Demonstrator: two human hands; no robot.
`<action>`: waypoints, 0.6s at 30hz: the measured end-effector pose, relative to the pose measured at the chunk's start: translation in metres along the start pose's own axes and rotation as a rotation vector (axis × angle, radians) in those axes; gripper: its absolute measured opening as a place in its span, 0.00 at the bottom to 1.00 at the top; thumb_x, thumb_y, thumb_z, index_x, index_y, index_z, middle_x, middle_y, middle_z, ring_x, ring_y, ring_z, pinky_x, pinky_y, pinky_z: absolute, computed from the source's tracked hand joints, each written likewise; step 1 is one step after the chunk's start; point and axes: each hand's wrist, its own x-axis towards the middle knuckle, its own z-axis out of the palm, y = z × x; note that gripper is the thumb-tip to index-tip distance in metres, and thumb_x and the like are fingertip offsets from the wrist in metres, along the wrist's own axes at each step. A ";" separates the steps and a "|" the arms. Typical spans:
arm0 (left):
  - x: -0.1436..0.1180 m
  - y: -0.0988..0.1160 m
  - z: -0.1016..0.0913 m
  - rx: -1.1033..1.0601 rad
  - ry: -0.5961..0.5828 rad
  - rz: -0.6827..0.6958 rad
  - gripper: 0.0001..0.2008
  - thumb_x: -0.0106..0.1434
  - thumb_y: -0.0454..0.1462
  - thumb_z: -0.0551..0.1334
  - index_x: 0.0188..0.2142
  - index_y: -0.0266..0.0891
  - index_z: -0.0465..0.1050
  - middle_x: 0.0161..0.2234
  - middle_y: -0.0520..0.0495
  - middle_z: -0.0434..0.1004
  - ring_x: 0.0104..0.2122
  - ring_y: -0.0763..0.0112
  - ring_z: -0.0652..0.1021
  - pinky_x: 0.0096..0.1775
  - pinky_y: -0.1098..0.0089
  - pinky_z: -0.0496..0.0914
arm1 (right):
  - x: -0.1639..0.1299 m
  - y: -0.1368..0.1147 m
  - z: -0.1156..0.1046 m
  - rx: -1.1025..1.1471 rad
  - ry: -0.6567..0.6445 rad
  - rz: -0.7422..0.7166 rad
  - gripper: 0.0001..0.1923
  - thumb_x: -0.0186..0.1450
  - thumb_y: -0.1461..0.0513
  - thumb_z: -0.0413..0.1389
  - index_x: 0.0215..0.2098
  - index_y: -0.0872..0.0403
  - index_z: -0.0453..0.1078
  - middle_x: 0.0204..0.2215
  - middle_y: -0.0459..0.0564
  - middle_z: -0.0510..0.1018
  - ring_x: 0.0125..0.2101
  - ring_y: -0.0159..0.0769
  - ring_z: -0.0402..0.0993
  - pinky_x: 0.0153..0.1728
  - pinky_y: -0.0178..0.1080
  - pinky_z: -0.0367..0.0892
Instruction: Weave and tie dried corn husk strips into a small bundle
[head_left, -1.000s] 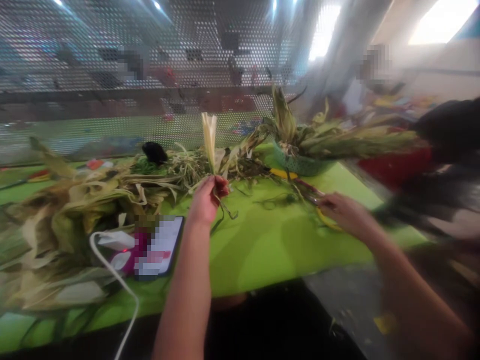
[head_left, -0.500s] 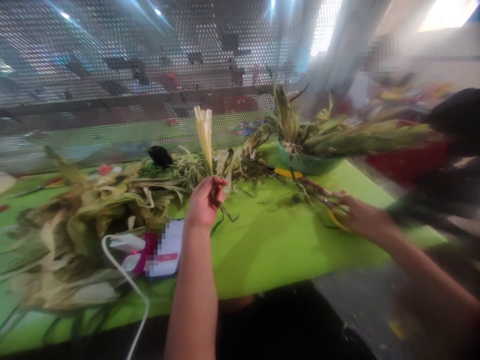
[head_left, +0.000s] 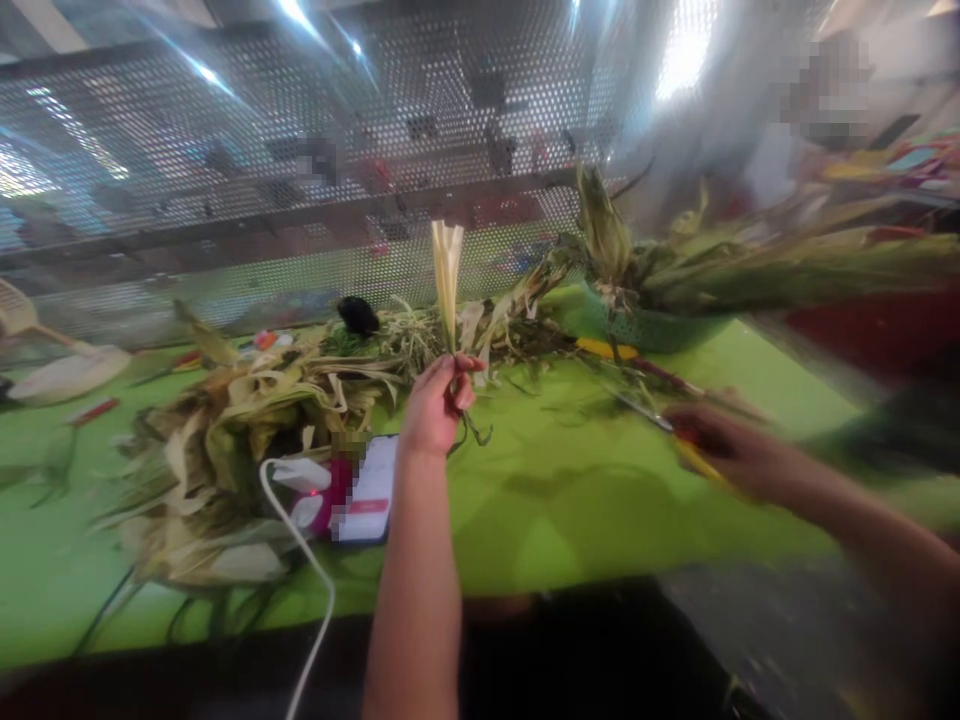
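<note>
My left hand (head_left: pixel 439 402) pinches the lower end of a pale, pleated corn husk (head_left: pixel 448 275) and holds it upright over the table. A thin dark strip (head_left: pixel 474 430) curls down below those fingers. On the right, my right hand (head_left: pixel 724 450) is closed around the yellow handle of a pair of scissors (head_left: pixel 651 412). Their metal blade points left, toward the husk but well apart from it. Motion smears this hand, and whether the blades are parted I cannot tell.
A heap of dry husks (head_left: pixel 217 440) covers the left of the green table (head_left: pixel 540 510). Beside it lie a phone (head_left: pixel 369 495) and a white cable (head_left: pixel 319 570). A green basket (head_left: pixel 652 328) of husks stands at the back right, near a yellow-handled tool (head_left: pixel 606 348). Perforated metal screen (head_left: pixel 300 230) behind.
The view has swung left, so the table's things sit farther right. My right hand has drawn the scissors away from the dark stick on the table. My left hand keeps its pinch on the husk.
</note>
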 end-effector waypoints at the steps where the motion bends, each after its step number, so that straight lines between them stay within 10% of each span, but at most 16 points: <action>1: 0.000 0.000 0.000 0.000 0.004 -0.004 0.08 0.61 0.39 0.63 0.29 0.36 0.75 0.32 0.46 0.80 0.16 0.85 0.63 0.19 0.77 0.58 | 0.009 -0.008 0.004 0.012 -0.082 -0.044 0.21 0.64 0.49 0.55 0.53 0.47 0.70 0.36 0.55 0.78 0.30 0.40 0.74 0.29 0.41 0.69; 7: -0.001 0.001 0.002 0.009 0.025 -0.018 0.09 0.61 0.39 0.62 0.28 0.37 0.75 0.34 0.44 0.81 0.16 0.84 0.62 0.20 0.76 0.57 | 0.044 -0.050 0.019 -0.195 -0.156 -0.181 0.34 0.54 0.46 0.64 0.54 0.49 0.65 0.45 0.52 0.75 0.41 0.45 0.74 0.40 0.44 0.69; 18: -0.001 0.000 0.001 -0.029 -0.019 -0.017 0.09 0.61 0.40 0.63 0.29 0.35 0.75 0.34 0.43 0.81 0.17 0.84 0.62 0.20 0.76 0.56 | 0.076 -0.106 0.032 -0.508 -0.127 -0.230 0.21 0.54 0.49 0.62 0.43 0.48 0.70 0.35 0.51 0.77 0.35 0.43 0.74 0.29 0.38 0.60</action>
